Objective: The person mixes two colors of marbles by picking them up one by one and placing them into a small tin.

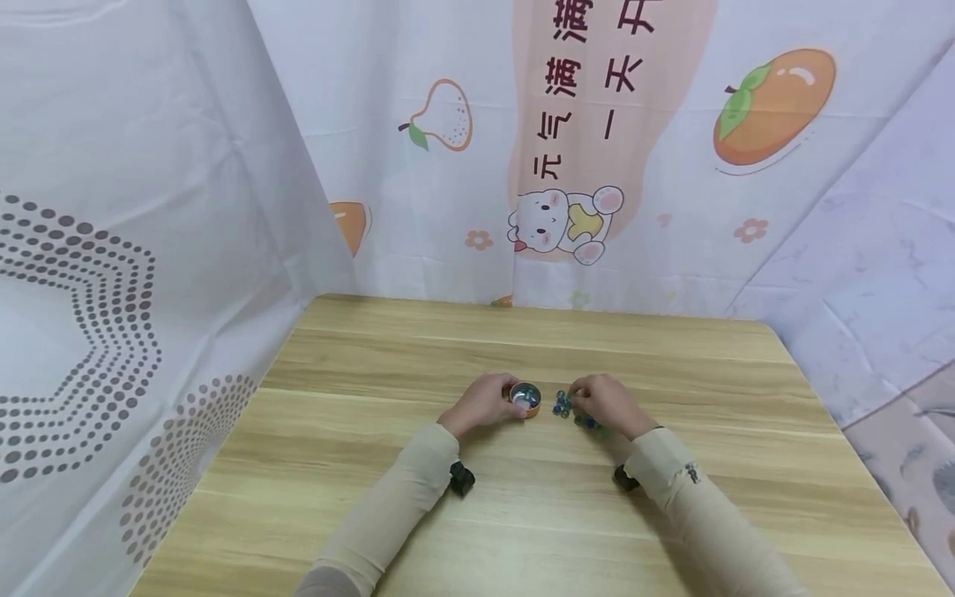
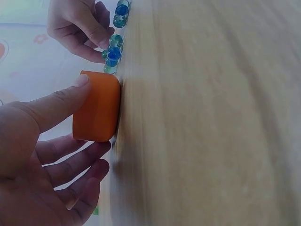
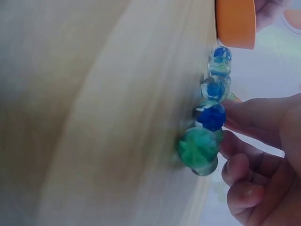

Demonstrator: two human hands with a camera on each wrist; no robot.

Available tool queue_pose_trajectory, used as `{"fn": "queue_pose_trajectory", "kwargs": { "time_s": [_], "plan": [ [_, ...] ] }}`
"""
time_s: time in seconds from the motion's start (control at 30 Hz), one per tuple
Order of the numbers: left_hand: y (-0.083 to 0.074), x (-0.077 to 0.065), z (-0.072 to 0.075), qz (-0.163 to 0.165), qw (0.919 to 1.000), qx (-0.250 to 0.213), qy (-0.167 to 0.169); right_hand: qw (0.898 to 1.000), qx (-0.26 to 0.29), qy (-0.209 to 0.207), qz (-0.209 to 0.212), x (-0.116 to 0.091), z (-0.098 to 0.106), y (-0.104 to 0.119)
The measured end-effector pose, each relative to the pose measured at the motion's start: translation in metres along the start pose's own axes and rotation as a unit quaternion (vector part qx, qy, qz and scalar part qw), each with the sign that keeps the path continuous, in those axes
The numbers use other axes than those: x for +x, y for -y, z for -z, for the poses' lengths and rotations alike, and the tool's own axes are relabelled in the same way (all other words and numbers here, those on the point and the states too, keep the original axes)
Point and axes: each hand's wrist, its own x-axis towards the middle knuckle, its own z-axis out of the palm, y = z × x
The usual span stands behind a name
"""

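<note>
A small round orange bowl (image 1: 525, 400) stands on the table with glass marbles inside it. My left hand (image 1: 488, 400) holds it from the left, thumb at the rim and fingers against its far side; the bowl's orange wall (image 2: 96, 107) fills the grip in the left wrist view. Loose blue and green marbles (image 1: 562, 405) lie just right of the bowl. My right hand (image 1: 606, 403) reaches down among them, thumb and fingers bent. In the right wrist view a green marble (image 3: 198, 147) and a blue marble (image 3: 211, 116) hide its fingertips, and I cannot tell whether they pinch one.
The wood-grain table (image 1: 418, 348) spreads out around both hands. A printed cloth (image 1: 448, 207) hangs behind its far edge, and a dotted white cloth (image 1: 186, 207) hangs along the left side. Dark wrist cameras (image 1: 462, 478) sit under both forearms.
</note>
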Motion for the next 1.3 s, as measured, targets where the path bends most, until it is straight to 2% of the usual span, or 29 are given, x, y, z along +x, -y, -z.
{"fn": "queue_pose_trajectory", "kwargs": {
  "time_s": [0.17,0.43,0.7,1.17,1.3],
  "plan": [
    [0.000,0.000,0.000,0.005,1.0000,-0.007,-0.004,1.000,-0.002,0.008,-0.022,0.003,-0.002,-0.001],
    [-0.001,0.002,0.000,0.001,1.0000,0.000,-0.002,1.000,-0.004,0.003,-0.019,0.001,-0.001,0.000],
    [-0.001,0.003,-0.001,-0.003,1.0000,0.000,-0.003,0.999,0.012,-0.003,-0.034,0.002,0.000,0.000],
    [0.001,0.000,-0.001,0.000,1.0000,-0.006,-0.004,0.999,0.039,-0.017,-0.029,0.000,0.001,0.014],
    [0.001,0.000,-0.002,0.004,1.0000,-0.003,-0.005,0.999,0.032,-0.022,-0.028,0.000,0.002,0.019]
  ]
}}
